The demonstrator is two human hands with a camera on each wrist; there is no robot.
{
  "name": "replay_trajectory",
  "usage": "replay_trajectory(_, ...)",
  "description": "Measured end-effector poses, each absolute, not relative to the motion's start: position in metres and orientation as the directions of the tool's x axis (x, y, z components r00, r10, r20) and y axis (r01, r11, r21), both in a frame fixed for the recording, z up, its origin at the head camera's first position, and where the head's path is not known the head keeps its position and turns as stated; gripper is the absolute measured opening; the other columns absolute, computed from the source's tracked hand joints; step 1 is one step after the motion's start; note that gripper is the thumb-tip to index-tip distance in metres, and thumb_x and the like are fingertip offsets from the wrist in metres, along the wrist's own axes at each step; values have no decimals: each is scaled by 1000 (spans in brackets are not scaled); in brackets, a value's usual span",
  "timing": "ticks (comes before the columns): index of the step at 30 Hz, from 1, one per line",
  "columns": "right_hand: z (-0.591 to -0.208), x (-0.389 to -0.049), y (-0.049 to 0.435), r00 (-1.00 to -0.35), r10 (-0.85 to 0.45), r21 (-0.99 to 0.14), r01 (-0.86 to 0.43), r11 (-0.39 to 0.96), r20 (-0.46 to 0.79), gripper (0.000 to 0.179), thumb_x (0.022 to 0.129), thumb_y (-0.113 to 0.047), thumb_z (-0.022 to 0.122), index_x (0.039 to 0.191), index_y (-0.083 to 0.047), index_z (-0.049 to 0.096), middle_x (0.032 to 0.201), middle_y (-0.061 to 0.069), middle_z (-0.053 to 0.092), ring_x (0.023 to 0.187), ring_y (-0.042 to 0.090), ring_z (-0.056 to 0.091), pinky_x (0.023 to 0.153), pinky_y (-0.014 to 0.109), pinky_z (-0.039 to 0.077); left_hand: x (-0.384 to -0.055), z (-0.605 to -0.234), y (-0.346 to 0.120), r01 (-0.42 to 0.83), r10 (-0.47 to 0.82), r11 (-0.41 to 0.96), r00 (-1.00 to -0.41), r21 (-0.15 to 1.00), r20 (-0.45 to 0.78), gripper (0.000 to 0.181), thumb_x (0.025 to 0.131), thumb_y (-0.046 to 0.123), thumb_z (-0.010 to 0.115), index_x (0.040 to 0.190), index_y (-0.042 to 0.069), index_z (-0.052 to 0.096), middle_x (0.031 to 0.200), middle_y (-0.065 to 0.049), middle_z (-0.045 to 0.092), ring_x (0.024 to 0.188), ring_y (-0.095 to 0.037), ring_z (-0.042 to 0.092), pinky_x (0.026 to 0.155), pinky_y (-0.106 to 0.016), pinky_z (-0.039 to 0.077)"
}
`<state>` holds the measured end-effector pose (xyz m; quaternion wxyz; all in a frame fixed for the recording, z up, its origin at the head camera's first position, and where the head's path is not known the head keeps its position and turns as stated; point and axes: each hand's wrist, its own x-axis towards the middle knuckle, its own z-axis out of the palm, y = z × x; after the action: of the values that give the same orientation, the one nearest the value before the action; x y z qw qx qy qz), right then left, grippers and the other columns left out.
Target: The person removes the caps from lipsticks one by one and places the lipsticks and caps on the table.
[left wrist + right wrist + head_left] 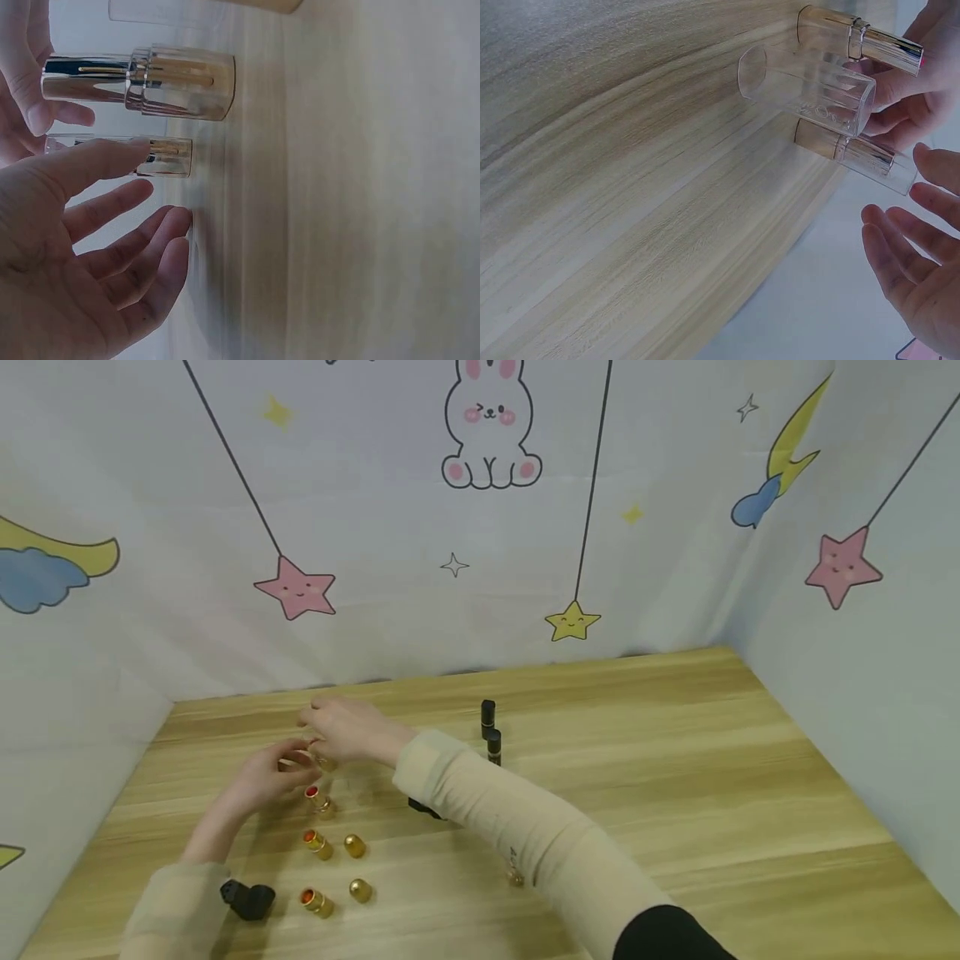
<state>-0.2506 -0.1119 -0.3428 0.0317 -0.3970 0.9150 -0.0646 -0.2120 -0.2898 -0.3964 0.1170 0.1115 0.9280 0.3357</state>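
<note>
On the left part of the desk (637, 718), a covered lipstick (859, 154) stands upright between the two hands. The left hand (262, 774) is just beside it, and in the left wrist view its thumb passes in front of the tube; its grip is rather wide, the fingers loosely bent and apart from the thumb. The right hand (348, 731) is at the top of the same lipstick, with its fingertips near the end of the clear cover; whether its grip pinches this cover, I cannot tell. Near it stand an uncovered lipstick (889, 49) and a separate clear cap (810, 86). Closer to the person, two more lipsticks (317, 843) with reddish tops continue the row, and to their right are two small gold pieces (355, 845). Farther to the right are two black tubes (488, 717), one behind the other. The right sleeve (517, 818) partly hides a black object (425, 808).
</note>
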Motion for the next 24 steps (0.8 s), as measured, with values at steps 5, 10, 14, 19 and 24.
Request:
replay_trajectory(5,-346,-250,-114,-684,-730,-150,-720,678,-15,40,96,-33,57,134,-21,53,123,-5,58,95,4,58,78,16,50,-218,-399,-286,131,302,742,-941,657,-154,54,91,26,65,130,-8,49,117,-28,61,102,-39,63,74,-36,55)
replay_trajectory(10,-350,-251,-116,-661,-750,-144,-744,653,12,35,96,-32,57,129,-18,56,115,-5,60,91,3,57,76,16,48,-222,-402,-284,120,296,740,-942,662,-160,48,91,28,66,123,-6,54,116,-27,62,100,-36,64,74,-36,56)
replay_trajectory(14,-353,-250,-116,-647,-762,-149,-757,636,35,31,97,-30,56,126,-17,57,112,-6,61,89,3,57,74,15,47,-224,-404,-283,116,290,741,-944,661,-159,43,90,26,66,116,-7,58,113,-28,63,96,-33,66,71,-35,56)
replay_trajectory(19,-354,-248,-118,-658,-752,-179,-744,644,27,34,99,-27,53,131,-16,54,121,-5,60,93,4,59,78,14,48,-226,-402,-281,112,290,746,-942,657,-168,40,91,24,65,113,-8,58,108,-27,64,87,-27,66,67,-35,55)
replay_trajectory(24,-357,-249,-121,-670,-742,-171,-734,657,23,34,99,-26,53,131,-18,54,123,-5,60,94,4,60,76,14,49,-228,-403,-280,102,286,751,-940,652,-183,40,90,20,65,116,-10,56,106,-27,65,86,-27,66,66,-35,54)
